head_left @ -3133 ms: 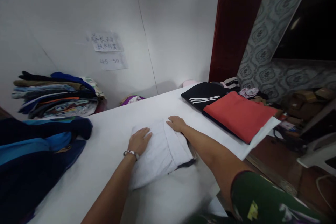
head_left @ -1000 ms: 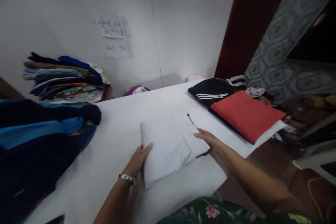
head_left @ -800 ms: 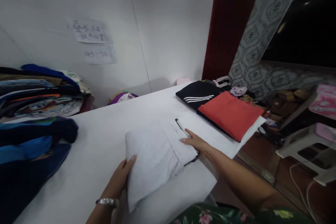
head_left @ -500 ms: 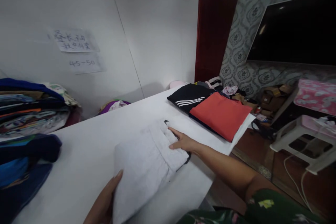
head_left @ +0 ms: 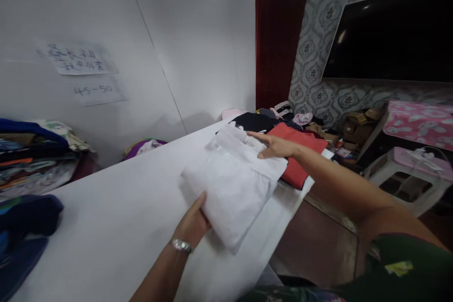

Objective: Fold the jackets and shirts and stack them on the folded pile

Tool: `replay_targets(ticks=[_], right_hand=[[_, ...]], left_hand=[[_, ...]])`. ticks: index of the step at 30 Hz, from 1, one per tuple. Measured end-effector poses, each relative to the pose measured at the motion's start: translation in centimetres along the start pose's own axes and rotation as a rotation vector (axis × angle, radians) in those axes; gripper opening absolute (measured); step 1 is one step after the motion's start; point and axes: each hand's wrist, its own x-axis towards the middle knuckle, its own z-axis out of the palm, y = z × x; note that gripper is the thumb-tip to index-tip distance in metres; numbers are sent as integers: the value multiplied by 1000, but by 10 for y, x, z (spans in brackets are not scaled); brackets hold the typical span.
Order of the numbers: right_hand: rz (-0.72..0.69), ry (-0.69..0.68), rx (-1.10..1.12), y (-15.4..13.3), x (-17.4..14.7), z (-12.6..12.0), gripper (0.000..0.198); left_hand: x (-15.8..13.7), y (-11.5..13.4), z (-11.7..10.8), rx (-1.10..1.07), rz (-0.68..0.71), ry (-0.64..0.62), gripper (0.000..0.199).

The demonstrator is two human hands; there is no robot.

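Note:
A folded white garment point(head_left: 237, 184) is held between my two hands, lifted above the white table point(head_left: 123, 207). My left hand point(head_left: 194, 221), a metal watch at its wrist, grips the near left edge with the thumb on top and the other fingers hidden beneath. At the far right edge, by the gathered band, my right hand point(head_left: 278, 145) has its thumb and forefinger on the cloth; its other fingers are partly out of sight. Behind the garment lie a folded red garment point(head_left: 297, 170) and a folded black one point(head_left: 253, 120), both partly covered by it.
Stacked clothes point(head_left: 31, 151) stand at the left, with dark blue clothes point(head_left: 28, 240) nearer me. Handwritten paper signs point(head_left: 81, 59) hang on the white wall. To the right are a plastic stool point(head_left: 410, 165), cardboard boxes point(head_left: 357, 125) and a wall-mounted screen point(head_left: 389, 37).
Both hands have raised the white garment off the table and carried it forward and right, over part of the red and black clothes. The view has turned slightly right.

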Motion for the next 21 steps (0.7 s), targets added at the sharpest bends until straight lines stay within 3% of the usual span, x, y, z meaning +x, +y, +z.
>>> replay_targets(ticks=[7, 10, 12, 15, 18, 21], right_hand=[[71, 267, -300, -5, -36, -123, 91], [147, 394, -535, 14, -43, -172, 91], [288, 493, -723, 37, -46, -190, 90], [477, 578, -910, 82, -46, -185, 79], [498, 559, -941, 122, -42, -153, 60], [499, 521, -974, 142, -36, -127, 43]], left_hand=[[75, 3, 132, 92, 73, -110, 49], [111, -11, 181, 81, 13, -166, 47], [131, -24, 203, 89, -49, -211, 47], [151, -40, 218, 178, -83, -201, 58], [159, -46, 217, 261, -76, -192, 68], [160, -42, 215, 282, -86, -203, 74]])
